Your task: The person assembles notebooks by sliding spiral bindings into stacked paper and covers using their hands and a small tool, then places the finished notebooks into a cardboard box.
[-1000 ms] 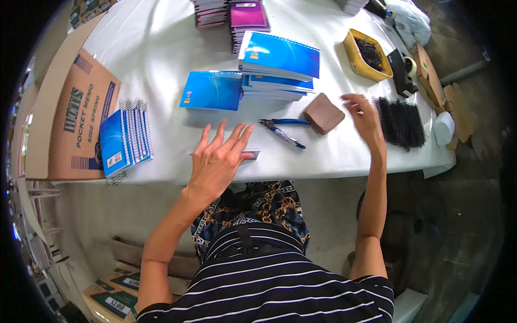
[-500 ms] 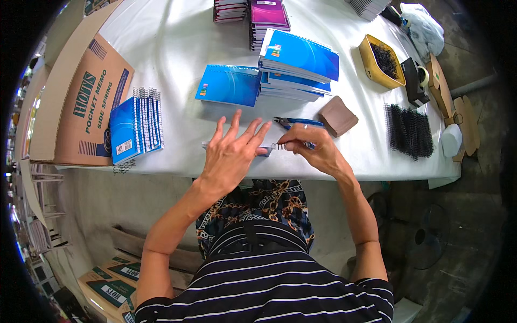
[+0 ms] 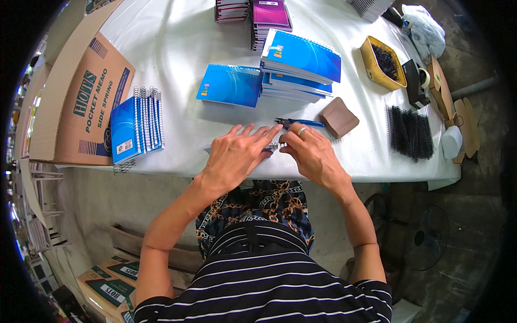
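Note:
My left hand [image 3: 235,159] lies over a small notepad [image 3: 208,147] at the table's front edge, holding it down with its thumb along the near side. Most of that pad is hidden beneath the hand. Close by, my right hand [image 3: 313,155] pinches a wire spiral coil [image 3: 278,145] at the pad's right end. How far the coil runs through the holes cannot be seen. Just beyond my fingertips rest blue-handled pliers [image 3: 301,123] and a brown block [image 3: 339,117]. A blue notepad stack [image 3: 230,86] sits farther back, with a taller stack [image 3: 301,56] to its right.
At left, a cardboard box [image 3: 102,99] stands beside several spiral-bound blue notebooks [image 3: 137,126]. To the right are a yellow tub [image 3: 371,67] of coils, a tape dispenser [image 3: 416,86] and a pile of black coils [image 3: 409,132]. Purple notebooks [image 3: 271,16] stand at the back.
My left hand's fingers have come closer together and moved right, toward the coil. My right hand has turned slightly and shifted a little nearer to me, still pinching the coil.

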`<state>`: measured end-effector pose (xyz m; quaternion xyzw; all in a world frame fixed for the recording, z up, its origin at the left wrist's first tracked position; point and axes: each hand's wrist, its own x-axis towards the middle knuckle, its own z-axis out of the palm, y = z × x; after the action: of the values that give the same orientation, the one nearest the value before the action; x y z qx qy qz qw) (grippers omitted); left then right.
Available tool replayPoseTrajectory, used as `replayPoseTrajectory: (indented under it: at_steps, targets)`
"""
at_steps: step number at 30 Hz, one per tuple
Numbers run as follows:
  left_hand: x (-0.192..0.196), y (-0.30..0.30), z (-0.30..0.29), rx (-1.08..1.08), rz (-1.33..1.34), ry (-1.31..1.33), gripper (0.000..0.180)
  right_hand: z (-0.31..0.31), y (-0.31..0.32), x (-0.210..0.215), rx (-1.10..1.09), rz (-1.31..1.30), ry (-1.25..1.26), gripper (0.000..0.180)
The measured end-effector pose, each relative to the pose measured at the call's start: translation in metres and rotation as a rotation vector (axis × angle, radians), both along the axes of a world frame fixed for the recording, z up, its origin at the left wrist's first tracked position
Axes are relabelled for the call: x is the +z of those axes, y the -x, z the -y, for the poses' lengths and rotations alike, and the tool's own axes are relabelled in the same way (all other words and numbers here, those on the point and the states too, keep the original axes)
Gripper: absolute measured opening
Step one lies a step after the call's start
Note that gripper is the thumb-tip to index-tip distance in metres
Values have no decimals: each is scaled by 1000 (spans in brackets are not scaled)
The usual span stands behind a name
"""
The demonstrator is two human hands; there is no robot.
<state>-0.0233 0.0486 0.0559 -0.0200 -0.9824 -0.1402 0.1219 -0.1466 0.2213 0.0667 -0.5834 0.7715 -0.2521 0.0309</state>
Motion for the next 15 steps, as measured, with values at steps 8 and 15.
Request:
replayPoseTrajectory:
  at_steps: [8,15]
  targets:
    - [11,-1,0,-53,243,28,54,3,-9,17,-54,251,-343,25]
    - [8,-6,3,-215,104,70,57,-67,102,-16,-356,-133,-184,46]
